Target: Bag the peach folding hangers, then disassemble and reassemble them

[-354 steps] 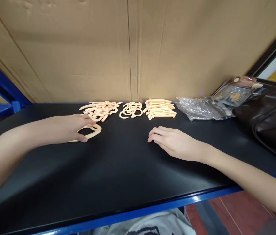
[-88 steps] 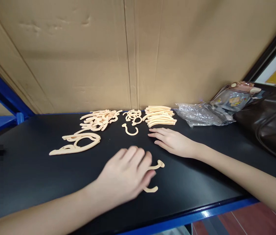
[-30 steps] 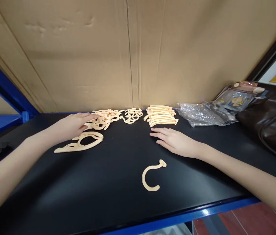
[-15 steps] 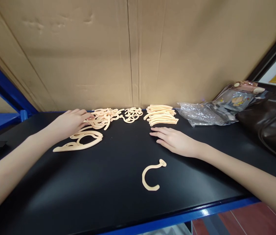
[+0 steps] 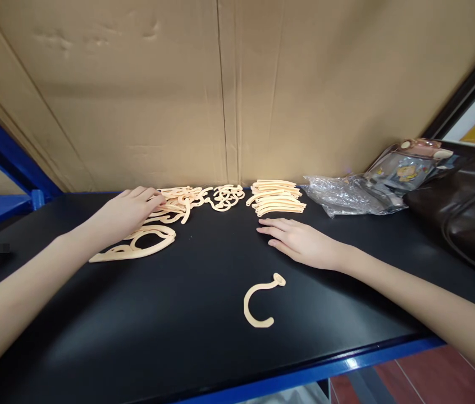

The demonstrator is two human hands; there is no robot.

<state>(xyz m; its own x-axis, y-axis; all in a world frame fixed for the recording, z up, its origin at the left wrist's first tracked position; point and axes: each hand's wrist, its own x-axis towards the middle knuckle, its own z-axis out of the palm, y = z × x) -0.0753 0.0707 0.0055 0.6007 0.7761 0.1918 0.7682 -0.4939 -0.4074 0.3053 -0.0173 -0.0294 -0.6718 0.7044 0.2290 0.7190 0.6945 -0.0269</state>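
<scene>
My left hand reaches to a loose pile of cream plastic curved pieces at the back of the black table, its fingertips resting on the pile's left edge; whether they grip a piece is not clear. Just below it lies an assembled cream hanger-like shape. My right hand lies flat, fingers stretched out, holding nothing, in front of a neat stack of curved cream strips. A single cream hook lies alone on the table nearer me. A small heap of hooks sits between the pile and the stack.
A cardboard wall closes the back. At the right rear lie a crumpled clear plastic bag, a packaged item and a dark brown bag. A blue metal frame runs along the left; the table's front edge is blue.
My left hand has edged slightly further onto the pile of curved pieces. The right hand, the lone hook and the assembled shape have stayed where they were.
</scene>
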